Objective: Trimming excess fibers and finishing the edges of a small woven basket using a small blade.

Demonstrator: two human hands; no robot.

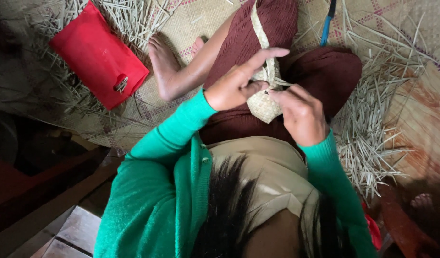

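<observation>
woven strip: on lap, btwn both hands.
left hand: thumb + fingers pinch strip edge, pointer finger sticks out.
right hand: fingers curled on thin strand, pinched tight.
risk: I think strand may slip or snap if pulled hard; weave loosens.

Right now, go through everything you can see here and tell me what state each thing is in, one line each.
woven strip: part-woven, loose strands sticking out, lying on the lap
left hand: pinching the weave, forefinger stretched out
right hand: fingers closed on the strip's edge
red pouch: flat on the mat, shut
blue-handled tool: lying on the mat, untouched
straw slivers: scattered loose over the mat
</observation>
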